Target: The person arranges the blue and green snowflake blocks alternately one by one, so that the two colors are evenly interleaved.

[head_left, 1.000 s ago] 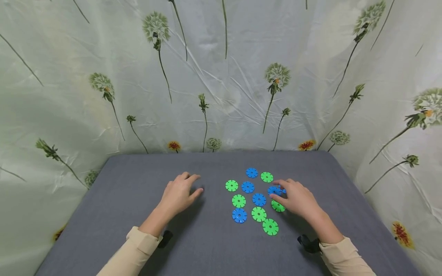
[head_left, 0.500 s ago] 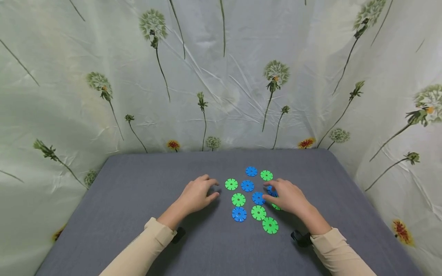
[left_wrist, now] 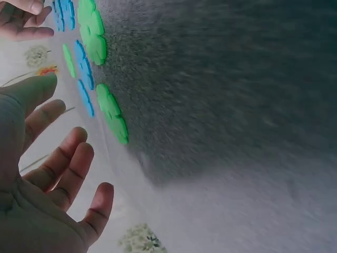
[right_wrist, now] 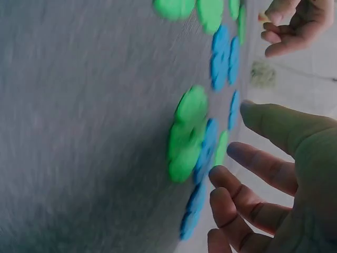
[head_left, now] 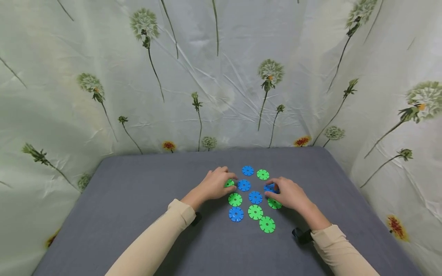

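Note:
Flat notched plastic discs, green and blue, lie spread on the grey cloth. The left hand [head_left: 215, 184] hovers over the left side of the group, its thumb and fingers parted above a green disc [head_left: 228, 183] that it partly hides. In the left wrist view the fingers of the left hand [left_wrist: 58, 174] are loosely bent with nothing between them. Over a blue disc [head_left: 269, 188] and a green disc [head_left: 274, 204] hangs the right hand [head_left: 290, 194], thumb and fingers apart. The right wrist view shows the right hand [right_wrist: 279, 179] holding nothing, its fingers relaxed near the discs.
Between the hands lie more discs, among them a blue disc [head_left: 255, 197] and a green disc [head_left: 235, 199]. Nearest the person is a green disc [head_left: 267, 224]. A dandelion-print curtain [head_left: 228, 84] hangs behind the grey-covered table [head_left: 138, 184].
The left hand has moved right, from bare cloth to above the leftmost green disc. The right hand has shifted slightly left and stays over the same discs. The discs have not visibly moved.

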